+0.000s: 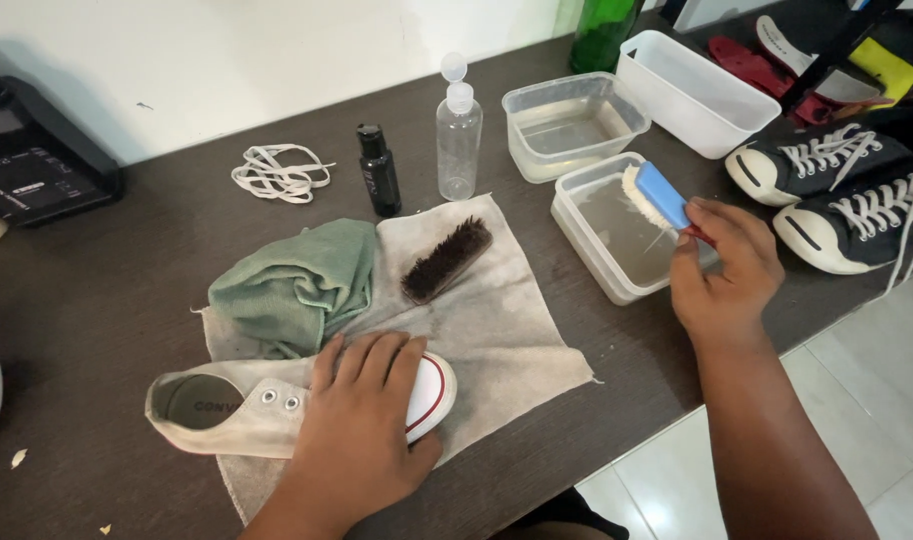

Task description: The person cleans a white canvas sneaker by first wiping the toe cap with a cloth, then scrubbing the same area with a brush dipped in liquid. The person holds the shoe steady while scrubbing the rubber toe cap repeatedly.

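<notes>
White canvas sneaker (277,405) lies on its side on a rumpled grey cloth (497,320) spread over the dark wood-grain counter (107,300), laces out, metal eyelets showing, red stripe running round the rubber toe. I've got my left hand (362,420) pressed flat over the toe end, fingers spread and draped on the canvas, pinning it down rather than gripping. My right hand (722,270) is closed round the red handle of a small blue-backed brush (657,195), white bristles tipped down into the nearer clear plastic tub (587,245), which holds cloudy water. Just behind that tub sits a second clear tub (572,120) with clearer water, and beside it a taller frosted white bin (692,90).

On the grey cloth, above the sneaker, there's a crumpled soft green towel (297,285) and a wooden brush with dark bristles (447,260) lying at an angle. Behind them stand a small black bottle (380,170) and a clear plastic bottle (459,140) with its flip cap open. A loose coil of white laces (277,172) lies farther back. At the right edge, a pair of black low-top sneakers (847,190) with white toe caps rests side by side.
</notes>
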